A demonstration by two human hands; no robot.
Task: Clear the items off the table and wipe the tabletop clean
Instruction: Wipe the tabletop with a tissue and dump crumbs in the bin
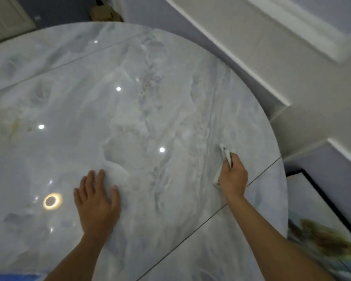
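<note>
Two hands are set on the worktop [130, 98]: left hand [97, 201] flat, apart from the cloth [225, 157]; right hand [234, 175] clutching it. Bunched so, streaks may be left.

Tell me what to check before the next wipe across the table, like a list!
1. Things off the table: ok. Nothing stands on the part of the marble tabletop in view.
2. Cloth held firmly: ok. The right hand grips the white cloth against the top, near the right edge.
3. Other hand out of the way: ok. The left hand rests flat on the top, well apart from the cloth.
4. Yellowish patch at the far left: cannot tell whether it is dirt or marble pattern.
5. Cloth clean enough: cannot tell, too small and blurred.
</note>
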